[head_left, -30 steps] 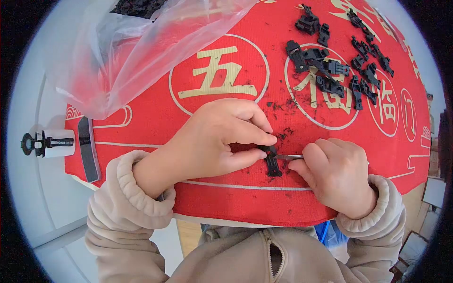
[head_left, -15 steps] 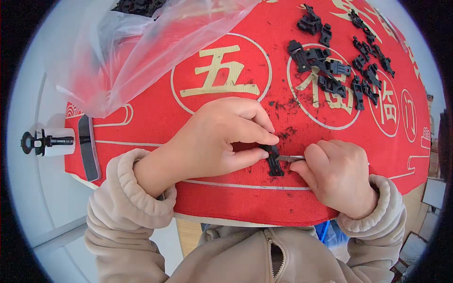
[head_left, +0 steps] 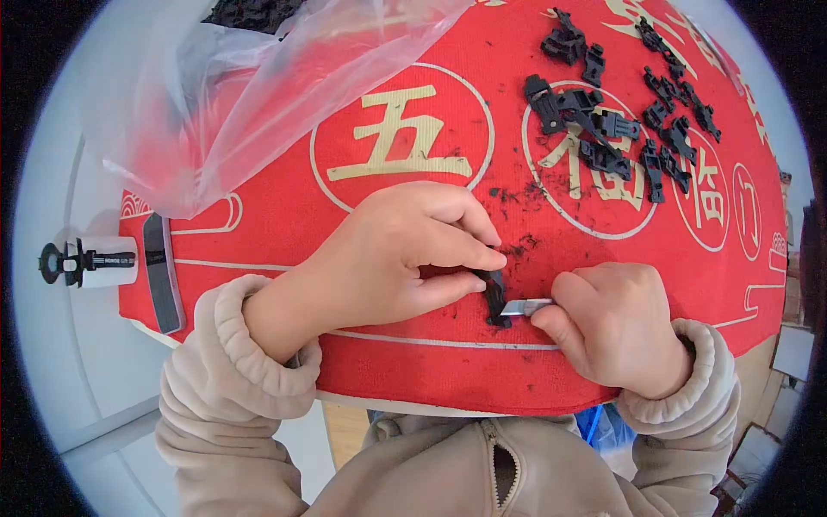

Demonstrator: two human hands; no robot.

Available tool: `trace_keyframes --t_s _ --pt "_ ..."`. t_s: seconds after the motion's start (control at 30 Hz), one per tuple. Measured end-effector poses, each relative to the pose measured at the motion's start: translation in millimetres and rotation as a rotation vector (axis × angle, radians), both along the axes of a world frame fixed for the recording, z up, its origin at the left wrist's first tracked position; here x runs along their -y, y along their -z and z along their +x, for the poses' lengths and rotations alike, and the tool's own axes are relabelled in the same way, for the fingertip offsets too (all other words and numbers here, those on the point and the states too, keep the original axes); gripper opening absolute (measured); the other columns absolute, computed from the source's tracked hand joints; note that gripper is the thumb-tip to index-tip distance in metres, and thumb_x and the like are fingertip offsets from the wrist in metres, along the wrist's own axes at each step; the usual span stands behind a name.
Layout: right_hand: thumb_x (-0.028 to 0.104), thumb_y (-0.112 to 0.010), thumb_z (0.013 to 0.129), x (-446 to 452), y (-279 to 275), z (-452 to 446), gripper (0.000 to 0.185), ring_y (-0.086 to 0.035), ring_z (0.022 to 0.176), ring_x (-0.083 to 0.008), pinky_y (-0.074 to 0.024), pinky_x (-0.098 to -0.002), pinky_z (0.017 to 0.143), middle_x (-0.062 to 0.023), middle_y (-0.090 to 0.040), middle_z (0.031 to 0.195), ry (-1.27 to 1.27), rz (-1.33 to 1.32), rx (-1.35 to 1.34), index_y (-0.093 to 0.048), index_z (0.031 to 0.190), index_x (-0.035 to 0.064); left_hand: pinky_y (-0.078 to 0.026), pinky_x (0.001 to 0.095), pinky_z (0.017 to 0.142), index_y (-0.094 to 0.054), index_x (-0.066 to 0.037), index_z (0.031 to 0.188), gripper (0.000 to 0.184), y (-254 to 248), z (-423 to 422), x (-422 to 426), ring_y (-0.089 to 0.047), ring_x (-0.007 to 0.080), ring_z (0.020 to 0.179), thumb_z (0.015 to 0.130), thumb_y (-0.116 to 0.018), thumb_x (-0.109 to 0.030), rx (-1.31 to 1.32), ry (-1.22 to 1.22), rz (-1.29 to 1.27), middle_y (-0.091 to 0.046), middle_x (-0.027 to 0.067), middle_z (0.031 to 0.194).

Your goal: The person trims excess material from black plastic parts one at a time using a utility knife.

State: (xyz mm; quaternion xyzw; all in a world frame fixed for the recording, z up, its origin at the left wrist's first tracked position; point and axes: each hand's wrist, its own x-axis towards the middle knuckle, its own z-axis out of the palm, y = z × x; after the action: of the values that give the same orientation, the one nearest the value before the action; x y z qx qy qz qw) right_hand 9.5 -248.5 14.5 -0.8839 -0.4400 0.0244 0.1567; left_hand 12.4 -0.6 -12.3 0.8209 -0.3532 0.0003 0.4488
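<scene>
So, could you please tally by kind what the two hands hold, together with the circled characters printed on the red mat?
Craft knife, in the right hand: 1
Black plastic part, in the left hand: 1
Circled characters: 4
Total: 6

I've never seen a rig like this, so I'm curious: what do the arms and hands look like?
They are a person's. The left hand and right hand are bare; no gloves, rings or watch show. The left sleeve and right sleeve are beige, soft-looking and loose, with thick gathered cuffs. I see no cables or markings on them.
</scene>
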Motion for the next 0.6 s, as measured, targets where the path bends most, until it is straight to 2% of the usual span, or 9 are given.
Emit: trace_keyframes --t_s 0.27,0.37,0.53,0.6 --pt "0.029 -0.070 0.081 0 5 3 0.033 -0.057 0.051 -0.0283 -0.0431 -0.0399 0.045 -0.0085 -0.052 0.057 0.048 0.075 0.022 -0.049 0.067 0.0074 -0.052 0.0285 0.068 -0.074 -0.006 0.092 0.027 -1 -1 -1 -0.066 0.0204 0.083 0.066 -0.079 0.000 -0.049 0.005 -0.014 -0.068 0.0076 0.095" --pt "0.026 -0.069 0.084 3 5 7 0.030 -0.057 0.053 -0.0306 -0.0424 -0.0401 0.047 -0.0095 -0.052 0.058 0.099 0.180 -0.095 -0.051 0.070 0.0051 -0.053 0.0292 0.069 -0.072 -0.006 0.090 0.025 0 0 -1 -0.066 0.0209 0.084 0.067 -0.079 0.001 0.002 0.007 -0.023 -0.069 0.0076 0.096" --pt "0.019 -0.070 0.083 8 -5 13 0.023 -0.056 0.057 -0.0285 -0.0416 -0.0379 0.050 -0.0127 -0.053 0.063 0.164 0.520 -0.428 -0.058 0.080 0.0003 -0.053 0.0299 0.071 -0.071 -0.005 0.091 0.026 -7 -2 5 -0.066 0.0211 0.085 0.067 -0.080 -0.001 0.023 0.000 -0.050 -0.068 0.0085 0.097" --pt "0.017 -0.072 0.081 8 -12 12 0.022 -0.056 0.058 -0.0270 -0.0415 -0.0371 0.051 -0.0134 -0.054 0.066 0.152 0.584 -0.478 -0.059 0.082 -0.0008 -0.053 0.0298 0.071 -0.071 -0.005 0.091 0.026 -11 -5 12 -0.066 0.0208 0.085 0.067 -0.080 -0.002 -0.017 -0.025 -0.059 -0.068 0.0094 0.096"
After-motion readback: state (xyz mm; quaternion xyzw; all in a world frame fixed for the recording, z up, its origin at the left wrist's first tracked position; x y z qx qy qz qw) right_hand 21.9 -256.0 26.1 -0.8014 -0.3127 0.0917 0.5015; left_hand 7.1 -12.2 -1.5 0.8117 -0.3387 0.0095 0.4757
